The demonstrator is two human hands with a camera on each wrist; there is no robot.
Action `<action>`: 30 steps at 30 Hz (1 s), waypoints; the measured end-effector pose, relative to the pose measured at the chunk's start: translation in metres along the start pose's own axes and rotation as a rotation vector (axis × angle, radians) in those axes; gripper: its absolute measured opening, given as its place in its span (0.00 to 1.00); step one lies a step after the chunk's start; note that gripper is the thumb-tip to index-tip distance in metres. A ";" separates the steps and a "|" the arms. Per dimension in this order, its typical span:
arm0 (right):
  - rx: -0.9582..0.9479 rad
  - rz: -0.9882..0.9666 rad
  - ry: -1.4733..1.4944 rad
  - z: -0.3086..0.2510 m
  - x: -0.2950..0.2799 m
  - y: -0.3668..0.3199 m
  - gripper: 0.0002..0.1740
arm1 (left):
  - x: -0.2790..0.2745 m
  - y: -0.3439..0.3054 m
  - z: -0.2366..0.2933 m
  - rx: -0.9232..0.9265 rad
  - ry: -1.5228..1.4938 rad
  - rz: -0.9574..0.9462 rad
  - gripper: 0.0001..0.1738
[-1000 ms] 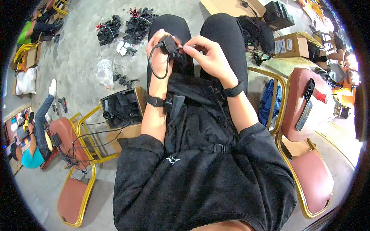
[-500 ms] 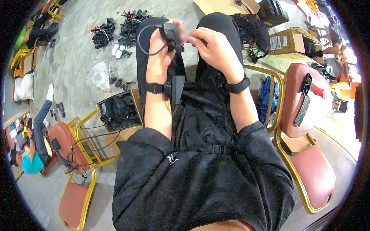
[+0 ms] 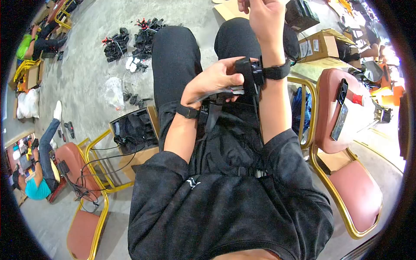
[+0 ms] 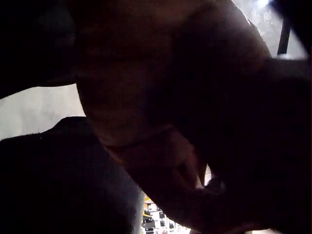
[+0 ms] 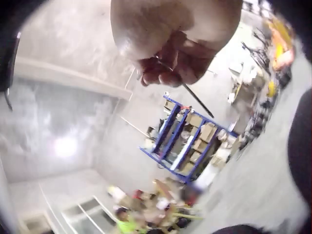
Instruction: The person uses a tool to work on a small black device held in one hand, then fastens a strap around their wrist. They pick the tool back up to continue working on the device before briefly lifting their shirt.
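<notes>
My left hand (image 3: 214, 80) has its thumb and fingers around a small black box-shaped device (image 3: 245, 74), close beside the black strap (image 3: 277, 71) on my right wrist. A dark cable (image 3: 208, 96) loops under that hand, blurred. The left wrist view is mostly dark, with the hand (image 4: 146, 112) a dim shape and the device hard to make out. Raised at the top edge of the head view, my right hand (image 3: 266, 19) is partly cut off. In the right wrist view its curled fingers hold a thin dark rod (image 5: 197, 101), which sticks out past them.
Bundles of black gear (image 3: 116, 45) lie on the floor ahead. An open box of black items (image 3: 134, 130) stands at my left near a chair (image 3: 80, 167) draped with cables. On the right chair (image 3: 331, 110) lie a phone and another flat dark object. Other people sit further left.
My left hand has brought the device from over the left knee to beside my right wrist. The right hand has moved away from it, up to the top of the view.
</notes>
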State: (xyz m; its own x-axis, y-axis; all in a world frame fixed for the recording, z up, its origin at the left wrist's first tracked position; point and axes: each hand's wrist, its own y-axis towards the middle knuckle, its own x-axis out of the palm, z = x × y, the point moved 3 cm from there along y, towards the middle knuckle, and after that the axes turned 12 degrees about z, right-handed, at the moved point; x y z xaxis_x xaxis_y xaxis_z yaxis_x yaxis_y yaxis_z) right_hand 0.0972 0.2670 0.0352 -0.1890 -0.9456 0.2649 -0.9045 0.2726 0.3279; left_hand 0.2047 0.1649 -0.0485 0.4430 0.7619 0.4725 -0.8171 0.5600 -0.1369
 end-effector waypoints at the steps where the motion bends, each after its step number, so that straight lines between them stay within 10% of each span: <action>1: -0.133 0.004 -0.115 0.001 -0.001 0.001 0.14 | 0.001 0.005 -0.004 0.032 0.090 0.041 0.38; 5: -0.160 -0.085 -0.355 0.006 -0.006 -0.007 0.14 | 0.000 0.008 -0.008 -0.143 0.215 0.302 0.29; 14: 0.541 -0.088 0.819 0.024 -0.002 0.001 0.11 | -0.007 0.011 -0.005 -0.166 0.042 0.115 0.19; 16: 0.472 -0.175 0.791 0.025 0.003 0.000 0.11 | -0.008 0.008 -0.002 -0.181 0.134 0.122 0.19; 18: 0.078 -0.056 -0.031 0.024 0.005 -0.011 0.12 | -0.002 -0.002 0.001 -0.185 0.148 0.155 0.19; 22: -0.524 -0.276 -0.548 0.027 0.015 -0.022 0.09 | -0.008 -0.004 0.001 -0.216 0.217 0.146 0.19; 26: -0.497 -0.332 -0.610 0.028 0.020 -0.029 0.08 | -0.026 -0.005 -0.011 -0.163 0.355 0.195 0.24; 28: 0.153 -0.114 -0.169 0.043 0.014 -0.032 0.09 | -0.041 -0.002 -0.005 -0.102 0.517 0.219 0.30; 30: 0.063 -0.107 -0.152 0.035 0.007 -0.041 0.14 | -0.052 -0.005 0.008 -0.136 0.281 0.355 0.34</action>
State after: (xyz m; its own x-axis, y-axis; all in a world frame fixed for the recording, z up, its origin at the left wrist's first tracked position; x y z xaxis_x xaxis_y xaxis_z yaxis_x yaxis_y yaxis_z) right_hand 0.1197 0.2428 -0.0077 -0.1413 -0.9859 0.0901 -0.9438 0.1616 0.2882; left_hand 0.1827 0.1195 -0.0651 0.2426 0.9621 0.1246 -0.8888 0.2719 -0.3690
